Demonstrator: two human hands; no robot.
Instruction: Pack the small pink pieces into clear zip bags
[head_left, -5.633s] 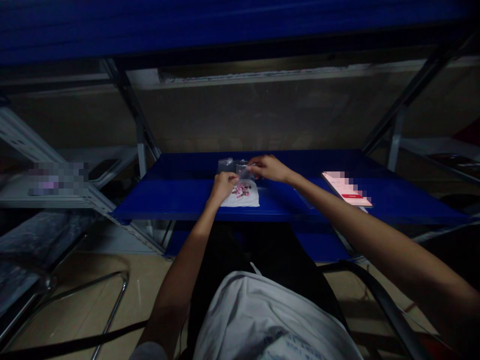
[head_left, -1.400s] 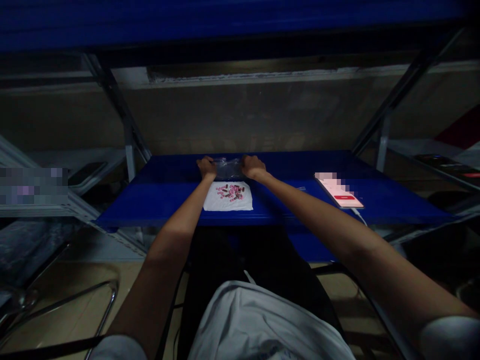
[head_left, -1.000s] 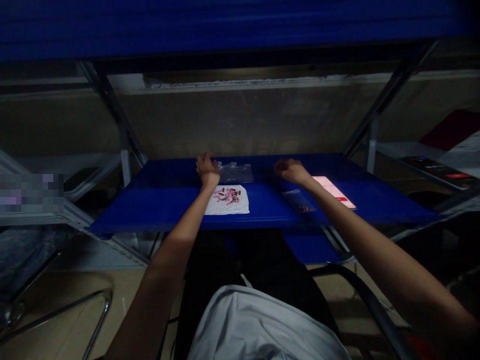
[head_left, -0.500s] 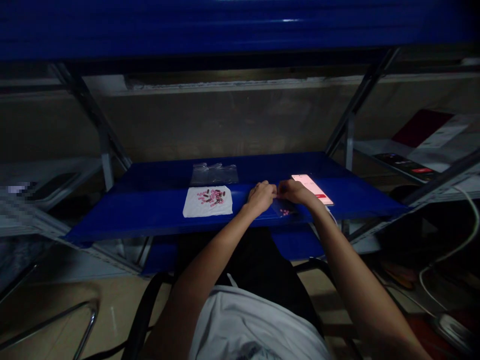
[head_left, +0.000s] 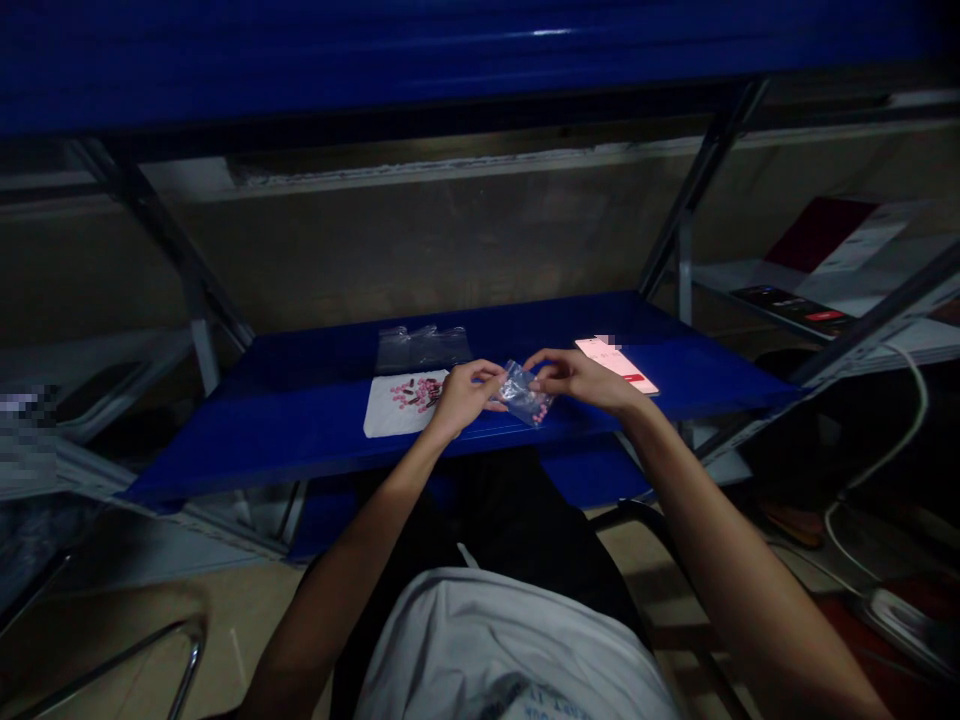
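Between my two hands is a small clear plastic bag [head_left: 516, 388] with several pink pills [head_left: 540, 413] in its lower right corner. My left hand [head_left: 466, 395] pinches the bag's left side between thumb and fingers. On the opposite side, my right hand [head_left: 571, 378] grips the bag with its fingertips. Partly behind my left hand, a white sheet of paper or tissue [head_left: 380, 414] bears a loose pile of pink tablets and dark capsules [head_left: 416, 393]. Further back lie clear plastic bags [head_left: 416, 348], flat on the blue surface.
A phone with a lit pink screen [head_left: 611, 362] lies beside my right hand on the blue shelf table [head_left: 300, 400]. Another blue shelf [head_left: 450, 60] hangs above. At right, a side shelf holds a second phone [head_left: 795, 308]; a white cable [head_left: 911, 430] runs down there.
Both hands have shifted left and moved apart a little, lifting the small bag with the pink pills off the table. My left hand now overlaps the white sheet's edge.
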